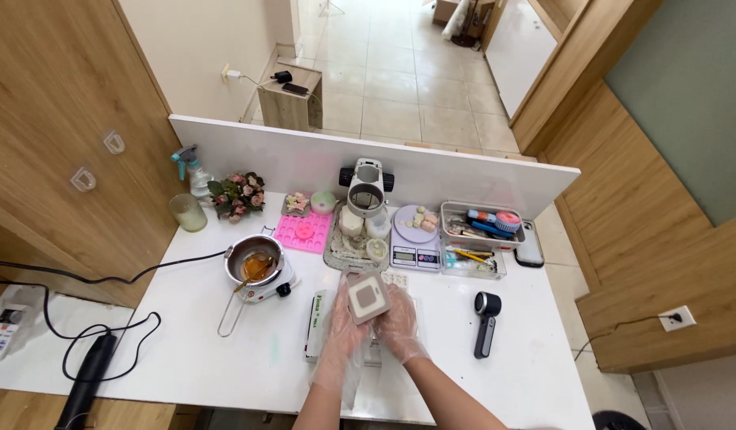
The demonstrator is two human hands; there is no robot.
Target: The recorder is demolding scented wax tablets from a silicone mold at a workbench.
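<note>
Both my hands wear thin clear plastic gloves and together hold a square grey mould (367, 296) with a pale filling, tilted up toward me above the white table (185, 358). My left hand (342, 330) supports its lower left side. My right hand (400, 322) grips its right edge. A flat box with green print (315, 324) lies on the table just left of my left hand.
A small pot of amber liquid (255, 263) sits on a hotplate at left. Behind are a pink mould (304, 232), a tray with cups (356, 239), a kitchen scale (416, 235), a clear tool box (479, 235), a phone (530, 245), a black handheld device (486, 322), flowers and a spray bottle.
</note>
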